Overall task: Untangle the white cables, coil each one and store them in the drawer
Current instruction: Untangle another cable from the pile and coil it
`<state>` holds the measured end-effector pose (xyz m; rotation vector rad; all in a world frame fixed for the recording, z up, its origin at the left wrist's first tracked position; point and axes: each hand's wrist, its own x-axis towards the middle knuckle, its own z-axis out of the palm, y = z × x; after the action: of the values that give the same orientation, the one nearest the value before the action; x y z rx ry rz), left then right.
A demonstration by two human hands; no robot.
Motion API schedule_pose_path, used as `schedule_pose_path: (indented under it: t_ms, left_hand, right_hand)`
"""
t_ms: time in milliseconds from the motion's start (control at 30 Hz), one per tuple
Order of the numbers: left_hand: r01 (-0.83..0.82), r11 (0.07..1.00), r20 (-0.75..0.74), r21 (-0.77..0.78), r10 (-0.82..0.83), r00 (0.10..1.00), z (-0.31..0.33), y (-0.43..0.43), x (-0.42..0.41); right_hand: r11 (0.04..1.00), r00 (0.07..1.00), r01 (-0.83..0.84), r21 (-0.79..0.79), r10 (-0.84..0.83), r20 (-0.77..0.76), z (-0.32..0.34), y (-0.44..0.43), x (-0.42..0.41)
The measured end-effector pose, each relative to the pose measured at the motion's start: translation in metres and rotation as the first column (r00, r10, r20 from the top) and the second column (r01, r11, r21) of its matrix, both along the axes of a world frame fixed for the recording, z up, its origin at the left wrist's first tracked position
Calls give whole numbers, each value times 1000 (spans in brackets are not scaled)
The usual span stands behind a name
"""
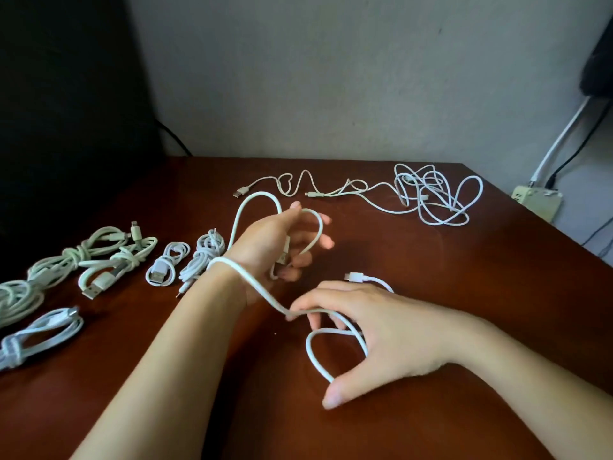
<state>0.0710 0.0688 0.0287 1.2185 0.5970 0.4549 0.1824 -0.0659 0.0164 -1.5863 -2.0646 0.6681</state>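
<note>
hands first: my left hand (282, 242) is raised over the middle of the brown table (447, 327). its fingers are curled round a wide loop of the white cable (252, 283), and a plug is tucked against the palm. the same cable wraps once over my left wrist and slants down to my right hand (381, 330). there my fingertips (308, 302) hook it just above the wood, and the thumb splays out low. another loop lies under that palm, and a small white plug (353, 277) rests just beyond the knuckles.

coiled bundles (204, 257) line the left side, and the nearest ones run off the left edge of view. a tangle of white cables (434, 197) sits at the back right corner, close to the table's slanting right edge. a loose cable (292, 187) snakes along the back edge by the wall. a broad stretch of wood separates my right hand from the tangle, and more wood spreads toward me between my forearms.
</note>
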Motion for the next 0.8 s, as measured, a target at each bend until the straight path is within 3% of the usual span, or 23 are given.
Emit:
schedule_pose_path:
  t_ms: [100, 200, 300, 400, 500, 567, 633, 700, 800]
  left_hand:
    - [-22, 991, -53, 131, 29, 998, -3, -3, 1]
    - [-32, 953, -116, 300, 70, 991, -4, -6, 3]
    - [-49, 912, -201, 406, 142, 969, -5, -5, 4]
    - [-101, 921, -139, 377, 164, 977, -10, -1, 5]
    - [-157, 957, -67, 245, 179, 982, -9, 3, 4]
    - [-158, 979, -27, 132, 163, 986, -7, 7, 3]
    - [-164, 985, 27, 55, 163, 986, -7, 11, 1]
    - [-217, 976, 59, 23, 216, 975, -7, 12, -1]
    - [-344, 937, 70, 63, 339, 938, -8, 14, -3]
  right_hand:
    - [999, 993, -39, 7, 39, -113, 12, -1, -3]
    - [987, 946, -5, 163, 58, -320, 22, 0, 1]
    - [952, 860, 135, 275, 25, -510, 23, 5, 10]
    - [856, 809, 359, 372, -86, -582, 29, 7, 28]
    - [634, 855, 508, 583, -290, -430, 34, 5, 47]
    - [482, 857, 441, 757, -476, -197, 35, 2, 57]
    - [410, 791, 351, 842, -611, -32, 32, 2, 68]
    - [444, 730, 321, 837, -678, 79, 28, 4, 77]
    - [588, 704, 304, 749, -669, 239, 22, 7, 81]
